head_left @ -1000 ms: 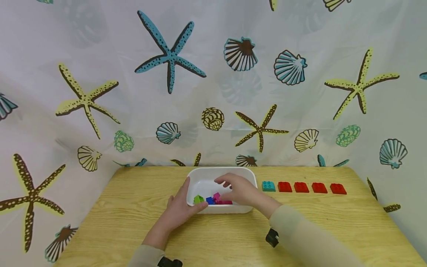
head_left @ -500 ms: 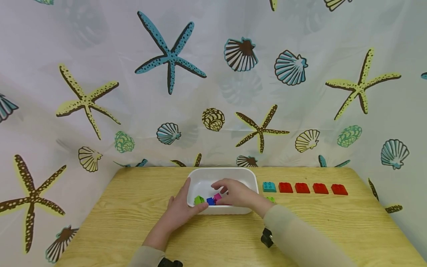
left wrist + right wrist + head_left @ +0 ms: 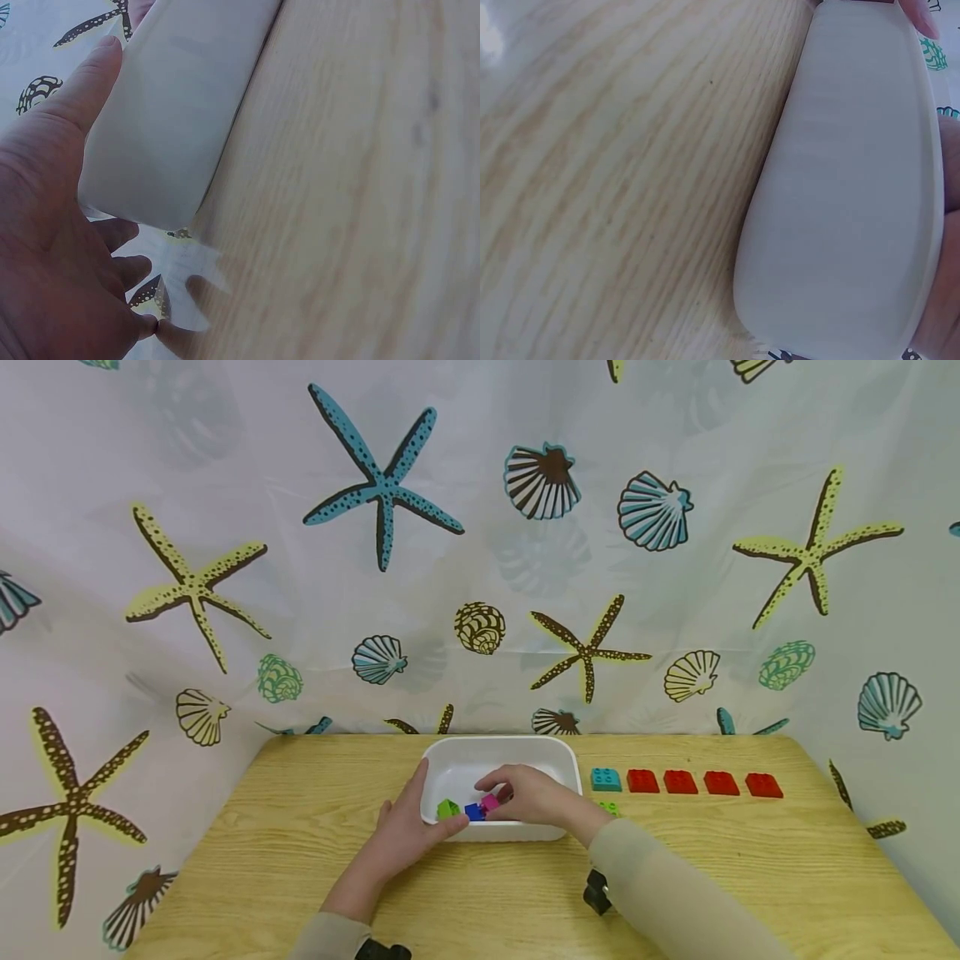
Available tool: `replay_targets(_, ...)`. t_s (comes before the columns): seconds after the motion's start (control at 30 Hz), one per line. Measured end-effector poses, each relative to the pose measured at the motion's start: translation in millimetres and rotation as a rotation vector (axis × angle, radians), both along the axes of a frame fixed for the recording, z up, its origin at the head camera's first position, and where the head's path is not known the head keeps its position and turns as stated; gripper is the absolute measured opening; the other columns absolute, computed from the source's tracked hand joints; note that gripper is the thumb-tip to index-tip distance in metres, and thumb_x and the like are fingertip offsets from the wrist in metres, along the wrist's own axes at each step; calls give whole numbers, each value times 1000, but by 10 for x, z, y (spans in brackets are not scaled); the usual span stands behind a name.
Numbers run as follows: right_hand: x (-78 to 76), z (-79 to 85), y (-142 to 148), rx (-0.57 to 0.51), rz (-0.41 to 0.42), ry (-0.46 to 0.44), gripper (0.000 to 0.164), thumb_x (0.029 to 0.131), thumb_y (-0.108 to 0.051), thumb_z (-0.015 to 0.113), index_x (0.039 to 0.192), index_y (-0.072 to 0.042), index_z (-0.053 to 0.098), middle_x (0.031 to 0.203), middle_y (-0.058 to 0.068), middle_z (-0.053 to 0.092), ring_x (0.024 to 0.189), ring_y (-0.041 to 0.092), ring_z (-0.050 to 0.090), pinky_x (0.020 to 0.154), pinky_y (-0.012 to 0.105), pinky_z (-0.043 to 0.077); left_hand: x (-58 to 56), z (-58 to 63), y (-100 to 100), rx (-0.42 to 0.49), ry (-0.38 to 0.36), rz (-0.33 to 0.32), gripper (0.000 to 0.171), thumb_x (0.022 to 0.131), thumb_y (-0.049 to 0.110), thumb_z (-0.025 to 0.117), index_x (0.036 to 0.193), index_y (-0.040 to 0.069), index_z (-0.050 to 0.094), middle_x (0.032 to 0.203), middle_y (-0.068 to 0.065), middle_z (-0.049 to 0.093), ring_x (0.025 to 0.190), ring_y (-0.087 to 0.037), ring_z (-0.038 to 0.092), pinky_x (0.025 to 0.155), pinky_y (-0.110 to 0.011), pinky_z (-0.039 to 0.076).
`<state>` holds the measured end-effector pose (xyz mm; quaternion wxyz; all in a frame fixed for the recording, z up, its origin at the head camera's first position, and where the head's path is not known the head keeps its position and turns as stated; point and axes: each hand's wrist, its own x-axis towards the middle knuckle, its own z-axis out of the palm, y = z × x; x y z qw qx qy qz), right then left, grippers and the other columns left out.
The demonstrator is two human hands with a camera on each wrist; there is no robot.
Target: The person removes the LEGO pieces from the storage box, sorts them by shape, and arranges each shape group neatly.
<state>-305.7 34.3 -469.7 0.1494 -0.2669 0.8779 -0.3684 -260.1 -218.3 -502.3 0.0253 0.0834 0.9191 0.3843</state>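
A white plastic bin (image 3: 450, 750) holds a lime green toy brick (image 3: 447, 808), a blue brick (image 3: 474, 812) and a pink brick (image 3: 490, 802) near its front wall. My left hand (image 3: 408, 818) rests at the bin's front left corner, with the thumb along the front rim and the index finger along the left side. In the left wrist view that thumb lies straight against the bin's wall (image 3: 169, 112). My right hand (image 3: 528, 793) reaches over the front rim into the bin, its bent fingers beside the pink brick. The front wall hides its thumb; whether it pinches anything is not visible.
Right of the bin, a row on the wooden table (image 3: 712, 868) has a teal brick (image 3: 606, 779) and several red bricks (image 3: 679, 782). A lime green brick (image 3: 609, 808) lies partly behind my right forearm. A shell-and-starfish curtain (image 3: 465, 568) hangs behind the table.
My right hand has moved lower into the bin, and its fingers have come closer to the pink brick. The red piece seen earlier there is now hidden. My left hand stays put.
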Motion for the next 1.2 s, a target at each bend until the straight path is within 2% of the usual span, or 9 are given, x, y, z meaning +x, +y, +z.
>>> replay_targets(0.33,-4,-22,18,0,-26,-37,34,100,-19,86,133,-12,79,119,-1,77,109,18,70,101,42,60,0,0,-8,5,3,-1,124,96,57,83,177,2,6,180,-25,23,161,-49,32,125,-81,-2)
replay_targets(0.6,-1,-19,22,-16,-37,-32,28,100,-20,85,126,-12,81,115,-1,77,106,18,71,98,40,61,1,4,-10,5,0,-2,124,96,58,83,177,3,6,180,-25,23,161,-50,31,125,-80,-3)
replay_targets(0.83,9,-22,22,-36,-97,-23,29,102,-24,84,128,-13,78,120,-1,74,111,19,70,99,42,61,5,-1,-8,18,-6,1,124,96,56,83,177,3,7,180,-24,23,161,-49,31,125,-81,-3)
replay_targets(1.2,21,3,40,-108,-161,19,21,103,-24,82,120,-12,75,119,3,74,115,23,72,100,43,61,-1,-1,-2,16,-6,3,124,96,57,83,176,2,6,180,-24,24,162,-49,31,125,-81,-4)
